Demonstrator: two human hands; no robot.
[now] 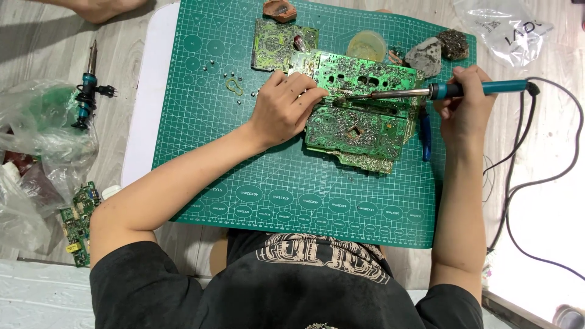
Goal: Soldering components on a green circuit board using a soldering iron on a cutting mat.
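- A green gridded cutting mat covers a white board on a pale wood-grain floor.
- At the mat's centre lies a big green circuit board, solder side up, studded with dull joints.
- The left hand presses flat on the board's left edge, fingers curled over it.
- The right hand, right of the board, grips a teal-handled soldering iron, its tip touching the board.

Circuit board on cutting mat, smaller board behind it, spare soldering iron far left
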